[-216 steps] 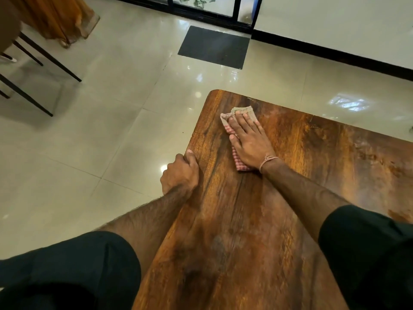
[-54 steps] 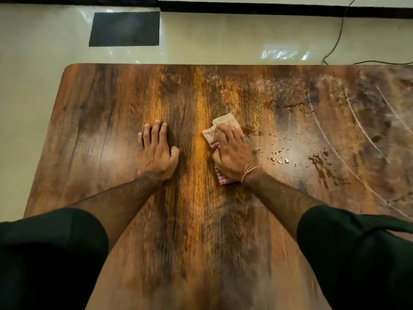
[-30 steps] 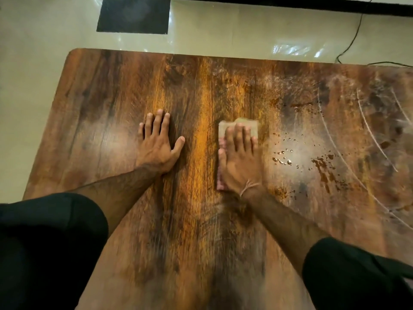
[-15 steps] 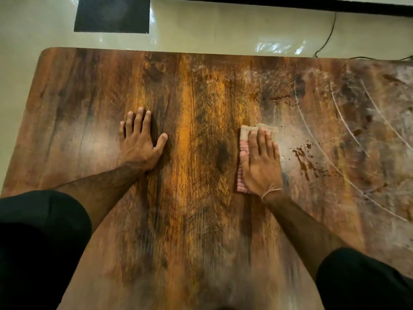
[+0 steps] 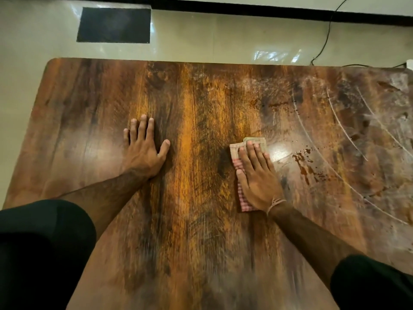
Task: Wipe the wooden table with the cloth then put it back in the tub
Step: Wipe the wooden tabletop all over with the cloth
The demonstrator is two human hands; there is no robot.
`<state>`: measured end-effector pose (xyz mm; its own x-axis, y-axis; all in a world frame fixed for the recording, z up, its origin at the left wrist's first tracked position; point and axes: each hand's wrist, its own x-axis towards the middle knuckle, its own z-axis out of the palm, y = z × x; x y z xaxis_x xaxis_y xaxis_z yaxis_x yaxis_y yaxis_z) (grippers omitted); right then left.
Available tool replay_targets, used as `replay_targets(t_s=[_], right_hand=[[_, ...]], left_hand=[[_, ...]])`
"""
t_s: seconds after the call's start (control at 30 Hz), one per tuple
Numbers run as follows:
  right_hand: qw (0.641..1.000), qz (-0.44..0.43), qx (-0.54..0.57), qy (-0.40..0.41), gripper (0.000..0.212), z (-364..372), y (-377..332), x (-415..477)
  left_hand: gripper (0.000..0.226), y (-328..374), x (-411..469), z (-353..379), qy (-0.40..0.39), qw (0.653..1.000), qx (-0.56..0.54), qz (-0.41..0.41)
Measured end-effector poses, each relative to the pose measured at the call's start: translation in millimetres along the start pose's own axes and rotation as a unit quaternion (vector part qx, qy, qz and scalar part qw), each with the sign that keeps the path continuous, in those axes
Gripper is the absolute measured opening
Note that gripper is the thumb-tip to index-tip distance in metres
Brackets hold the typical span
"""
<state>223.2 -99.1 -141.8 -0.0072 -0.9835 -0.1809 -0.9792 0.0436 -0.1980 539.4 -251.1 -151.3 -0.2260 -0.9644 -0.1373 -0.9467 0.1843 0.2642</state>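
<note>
A person's right hand (image 5: 257,177), fingers (image 5: 250,153) flat & close together, presses a folded pink-checked cloth (image 5: 243,175) onto a dark-grained wooden counter (image 5: 201,108), near wet droplets (image 5: 306,162). Left hand (image 5: 143,151) rests palm-down w/ fingers spread, well apart.

Right hand (image 5: 257,177) and cloth (image 5: 243,198) now farther right, nearer the wet droplets (image 5: 306,166).

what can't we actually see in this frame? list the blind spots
- Tub: not in the head view at all; where it stands cannot be told.
- Cloth: mostly covered by the right hand, so its full shape is hidden.
- Wooden table: right end and near edge cut off by the frame; near part motion-blurred.
- Droplets: too small to tell what they are.
</note>
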Motion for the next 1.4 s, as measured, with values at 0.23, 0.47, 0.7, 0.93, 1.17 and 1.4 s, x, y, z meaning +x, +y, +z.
replay_targets(t_s=[0.23,0.47,0.7,0.93,1.17,1.4], right_hand=[[0.981,0.189,0.023,0.043,0.073,-7.9,-12.8,52.9],[1.000,0.014,0.004,0.023,0.070,-2.8,-43.2,69.8],[0.995,0.090,0.016,0.047,0.068,-1.6,-71.8,106.0],[1.000,0.011,0.010,0.024,0.068,-16.2,-73.5,149.5],[1.000,0.008,-0.001,0.028,0.063,-25.9,-82.9,236.6],[0.999,0.011,0.004,0.039,0.062,-30.3,-88.8,265.0]], left_hand=[[0.083,-0.1,0.2,1.4,-0.007,1.000,0.015,0.000],[0.083,3.8,1.7,2.4,-0.007,1.000,0.016,0.018],[0.078,35.5,12.5,2.9,-0.030,0.998,0.000,0.054],[0.077,52.2,38.5,4.1,-0.024,0.997,0.013,0.070],[0.076,61.5,84.8,2.9,-0.024,0.997,0.017,0.076],[0.075,62.4,122.4,-3.1,-0.035,0.996,0.015,0.084]])
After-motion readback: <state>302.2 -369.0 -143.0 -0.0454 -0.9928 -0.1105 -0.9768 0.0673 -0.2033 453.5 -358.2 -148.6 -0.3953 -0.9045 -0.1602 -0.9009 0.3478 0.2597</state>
